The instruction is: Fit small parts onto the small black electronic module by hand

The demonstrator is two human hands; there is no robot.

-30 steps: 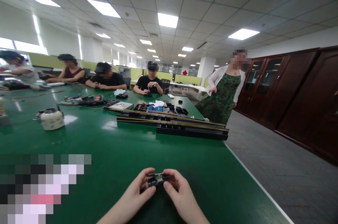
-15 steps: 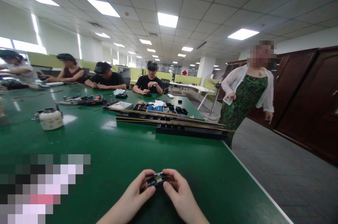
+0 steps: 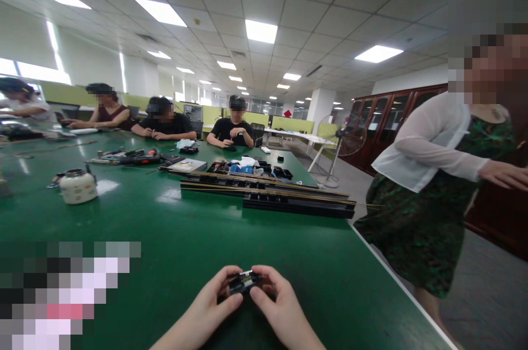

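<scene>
Between my fingers is a small black device with an exposed inside and a pale strip (image 3: 246,282); its exact kind I cannot make out. My left hand (image 3: 218,297) grips its left end, thumb in front and fingers behind. On the other end, my right hand (image 3: 275,295) closes with its thumb at the near edge and index finger along the far edge. Both hands are just over the green table (image 3: 173,262) near its front. The undersides of the device and several fingertips are hidden.
Black rails (image 3: 297,207) with thin brass-coloured rods lie across the table ahead. Left of them are a cream jar (image 3: 78,186) and a pile of tools (image 3: 132,157). Several people sit at the far side. A person in a white cover-up (image 3: 433,141) is close on the right, past the table edge.
The person on the right has come much closer and moved rightward, with an arm stretched out. My hands keep hold of the black device, my right thumb shifted slightly left.
</scene>
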